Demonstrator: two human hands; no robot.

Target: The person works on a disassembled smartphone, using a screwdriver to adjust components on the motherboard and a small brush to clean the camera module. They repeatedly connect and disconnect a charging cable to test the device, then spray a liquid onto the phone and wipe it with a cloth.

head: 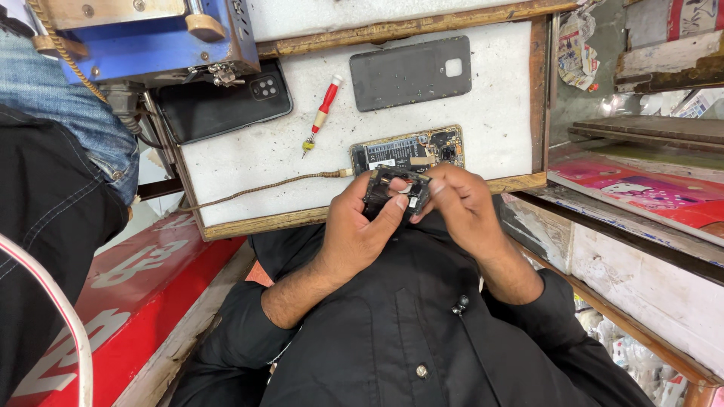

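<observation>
While both hands meet over the near edge of the white-topped, wood-framed work board, they share one small black plastic frame piece with cut-out windows; the left hand curls closed round its left end, thumb laid across the front; the right hand pinches its right end between thumb and bent fingertips, with no gap showing; the piece is lifted off the board, just in front of an opened phone body with exposed battery and circuit board, which lies flat on the board; a braided brown cable reaches the phone body's left end; farther back lie a dark grey phone back cover with a square camera hole, a red-handled small screwdriver and a black phone with a camera cluster, partly under a blue machine; black sleeves cover both forearms.
</observation>
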